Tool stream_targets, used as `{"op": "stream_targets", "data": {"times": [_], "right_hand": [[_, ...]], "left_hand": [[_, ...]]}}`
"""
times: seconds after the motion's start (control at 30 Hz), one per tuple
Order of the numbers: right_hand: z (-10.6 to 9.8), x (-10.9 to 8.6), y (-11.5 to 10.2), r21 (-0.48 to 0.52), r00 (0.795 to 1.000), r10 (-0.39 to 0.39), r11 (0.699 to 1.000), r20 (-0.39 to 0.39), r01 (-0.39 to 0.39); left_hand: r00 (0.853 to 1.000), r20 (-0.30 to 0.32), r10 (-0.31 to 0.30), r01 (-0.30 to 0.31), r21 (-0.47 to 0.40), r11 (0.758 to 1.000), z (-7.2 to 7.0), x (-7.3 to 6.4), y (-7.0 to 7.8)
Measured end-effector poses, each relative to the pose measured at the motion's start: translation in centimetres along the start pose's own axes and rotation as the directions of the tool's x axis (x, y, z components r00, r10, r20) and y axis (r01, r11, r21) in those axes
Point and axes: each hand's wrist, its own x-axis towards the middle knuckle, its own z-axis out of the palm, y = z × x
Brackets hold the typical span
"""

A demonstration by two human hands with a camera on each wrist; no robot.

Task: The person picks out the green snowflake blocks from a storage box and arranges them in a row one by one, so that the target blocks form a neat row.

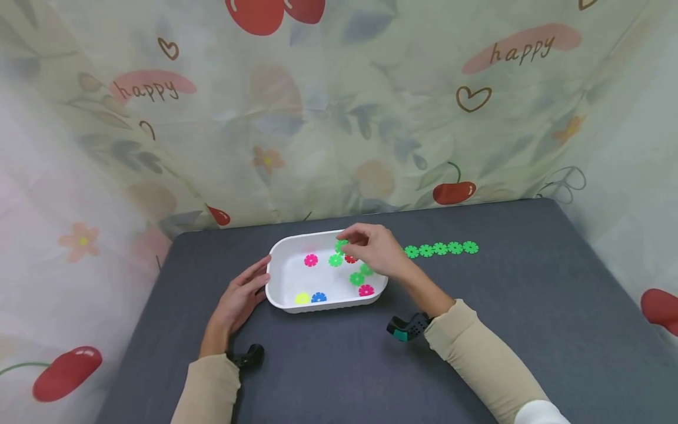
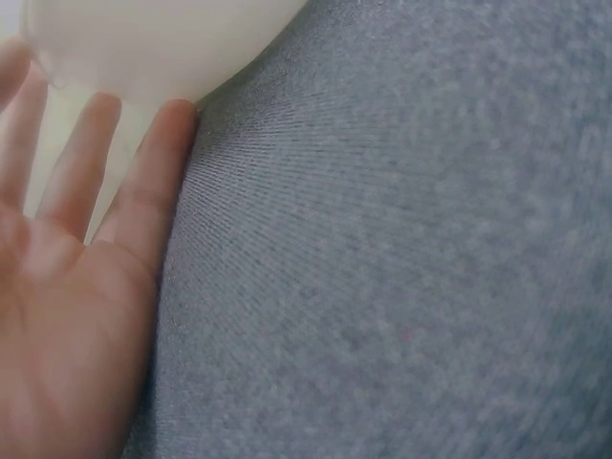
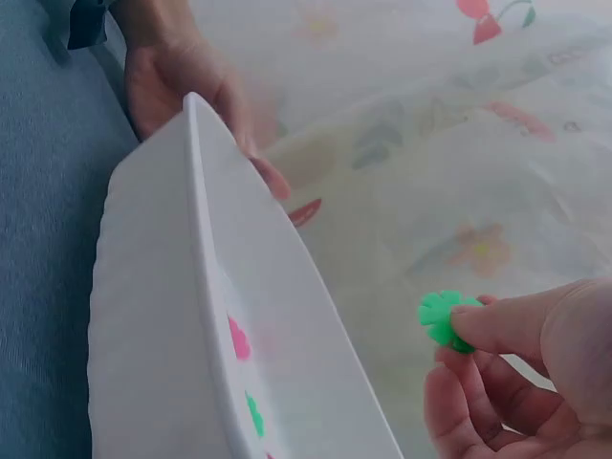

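A white plastic tray (image 1: pixel 288 277) stands on the dark table, with several flower-shaped plastic discs in it: green (image 1: pixel 335 260), pink (image 1: pixel 311 260), red, yellow (image 1: pixel 302 298) and blue (image 1: pixel 319 297). Over its right part, my right hand (image 1: pixel 378 250) pinches a green disc (image 3: pixel 442 318) between thumb and fingers. My left hand (image 1: pixel 241 297) rests against the tray's left end; in the left wrist view its fingers (image 2: pixel 81 172) are extended, with the tips at the tray's wall (image 2: pixel 143 48). To the right of the tray, several green discs (image 1: pixel 441 249) lie in a row.
The dark cloth-covered table (image 1: pixel 339 371) stretches in front of the tray and to both sides. A patterned curtain (image 1: pixel 328 118) hangs right behind the table's back edge. Dark wrist devices (image 1: pixel 408 327) sit at both cuffs.
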Motion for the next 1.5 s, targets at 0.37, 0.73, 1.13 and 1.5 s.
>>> {"op": "stream_targets", "data": {"times": [0.37, 0.73, 1.13, 1.5], "right_hand": [[-2.6, -1.2, 2.5, 0.014, 0.995, 0.050, 0.999, -0.083, -0.049], [-5.6, -2.9, 5.4, 0.022, 0.982, 0.120, 0.993, -0.143, -0.118], [-10.1, -5.0, 8.4, 0.015, 0.966, 0.167, 0.986, -0.196, -0.167], [-14.1, -6.5, 11.3, -0.033, 0.930, 0.217, 0.971, -0.298, -0.237]], "left_hand": [[1.000, -0.006, 0.011, -0.012, -0.008, 1.000, 0.2, -0.2, 0.1], [1.000, 0.005, 0.000, 0.000, -0.035, 0.999, 0.4, -0.3, 0.2], [1.000, -0.005, -0.009, 0.009, -0.014, 1.000, 0.4, -0.2, 0.3], [0.999, -0.019, -0.028, 0.028, -0.002, 1.000, 0.5, -0.4, 0.4]]}}
